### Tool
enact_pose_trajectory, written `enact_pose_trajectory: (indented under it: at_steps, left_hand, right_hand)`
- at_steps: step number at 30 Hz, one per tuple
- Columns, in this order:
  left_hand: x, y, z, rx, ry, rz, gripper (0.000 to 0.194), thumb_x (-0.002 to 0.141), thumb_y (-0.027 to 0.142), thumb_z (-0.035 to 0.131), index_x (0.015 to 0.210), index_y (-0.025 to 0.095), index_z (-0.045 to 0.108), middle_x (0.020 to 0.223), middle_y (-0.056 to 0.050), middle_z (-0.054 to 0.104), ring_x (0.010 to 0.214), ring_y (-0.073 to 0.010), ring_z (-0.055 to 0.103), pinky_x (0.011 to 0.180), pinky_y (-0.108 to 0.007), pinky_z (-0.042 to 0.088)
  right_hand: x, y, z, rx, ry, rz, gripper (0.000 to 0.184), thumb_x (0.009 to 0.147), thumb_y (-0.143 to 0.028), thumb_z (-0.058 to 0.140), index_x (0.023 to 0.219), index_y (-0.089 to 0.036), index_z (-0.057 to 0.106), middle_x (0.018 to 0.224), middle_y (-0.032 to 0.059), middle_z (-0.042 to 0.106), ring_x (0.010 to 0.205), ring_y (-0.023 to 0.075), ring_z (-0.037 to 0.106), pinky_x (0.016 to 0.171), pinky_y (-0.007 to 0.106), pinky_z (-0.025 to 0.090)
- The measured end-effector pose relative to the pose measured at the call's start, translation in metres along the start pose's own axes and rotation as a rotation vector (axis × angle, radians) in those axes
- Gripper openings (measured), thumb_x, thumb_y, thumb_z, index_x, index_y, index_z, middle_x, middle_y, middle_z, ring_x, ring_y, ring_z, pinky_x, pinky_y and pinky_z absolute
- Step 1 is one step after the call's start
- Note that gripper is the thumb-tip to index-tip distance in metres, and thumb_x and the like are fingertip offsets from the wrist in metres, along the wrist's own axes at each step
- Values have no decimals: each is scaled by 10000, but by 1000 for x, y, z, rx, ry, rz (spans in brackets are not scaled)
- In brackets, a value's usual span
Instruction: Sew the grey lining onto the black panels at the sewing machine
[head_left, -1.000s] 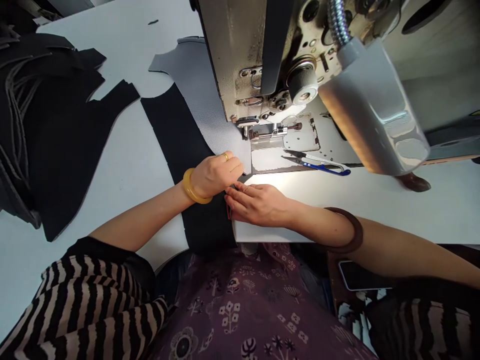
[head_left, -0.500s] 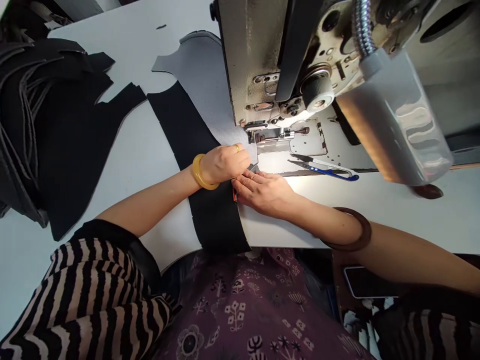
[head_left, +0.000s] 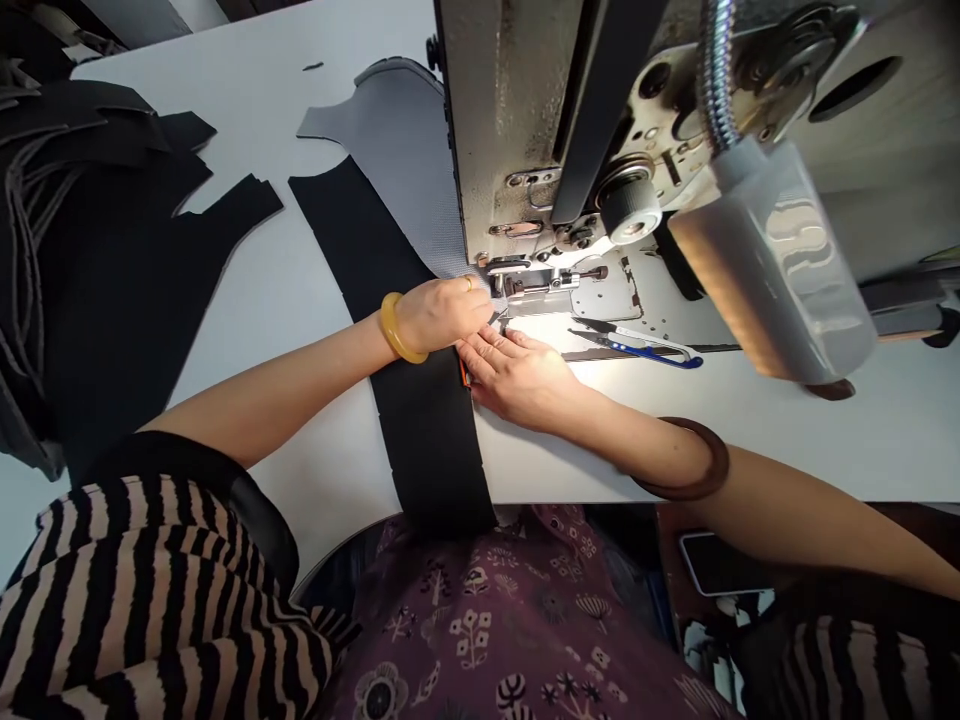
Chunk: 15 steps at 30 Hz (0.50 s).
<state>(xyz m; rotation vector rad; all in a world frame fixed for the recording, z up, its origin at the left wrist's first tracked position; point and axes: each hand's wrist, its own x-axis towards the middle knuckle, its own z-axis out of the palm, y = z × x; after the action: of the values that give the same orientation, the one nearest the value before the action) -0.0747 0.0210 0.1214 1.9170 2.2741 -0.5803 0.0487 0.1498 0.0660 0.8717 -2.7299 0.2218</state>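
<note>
My left hand (head_left: pixel 446 315), with a yellow bangle at the wrist, is closed at the edge of a black fabric panel (head_left: pixel 439 450), just in front of the presser foot (head_left: pixel 501 285). The fingertips are partly hidden. Beside it my right hand (head_left: pixel 525 375) lies with its fingers stretched out, their tips by the panel's edge. A thin orange-red object (head_left: pixel 464 372) shows at the right hand's edge; its kind is unclear. A grey mesh panel (head_left: pixel 409 150) lies partly beneath the black one and runs up to the sewing machine (head_left: pixel 510 110).
Blue-and-white thread snips (head_left: pixel 637 342) lie on the machine bed to the right. A stack of black cut pieces (head_left: pixel 120 260) covers the table's left side. A grey lamp (head_left: pixel 780 260) hangs over the right. A phone (head_left: pixel 724 565) is below the table edge.
The whole view has shifted slightly. Both hands keep nearly the same place by the presser foot, and the black panel's near end hangs slightly lower in the picture.
</note>
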Motion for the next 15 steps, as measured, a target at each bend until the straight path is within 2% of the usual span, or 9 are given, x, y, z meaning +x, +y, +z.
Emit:
enact_pose_trajectory:
  at_steps: [5,11,15]
  left_hand:
    - [4,-10,7,-2,29,22,414,905,78,245,1077,49,620,1110,-146,634,1045,-247,577,931,-340,431]
    - [5,-18,22,-25,199,5,355,905,87,290,992,67,633,1049,-119,659,989,-218,616,904,-334,473]
    - [4,-19,25,-7,189,-1,327,898,89,321,1008,70,628,1047,-114,662,982,-200,611,888,-326,487]
  right_hand:
    - [1,3,1,86,-60,32,576,940,-317,405,1382,53,404,1414,265,419,1307,383,420,970,490,423]
    - [1,2,3,99,-79,55,602,933,-300,386,1399,78,359,1451,275,352,1326,405,389,1008,511,415]
    - [1,1,2,125,-95,69,604,908,-267,419,1400,78,356,1461,277,335,1322,407,393,1046,508,394]
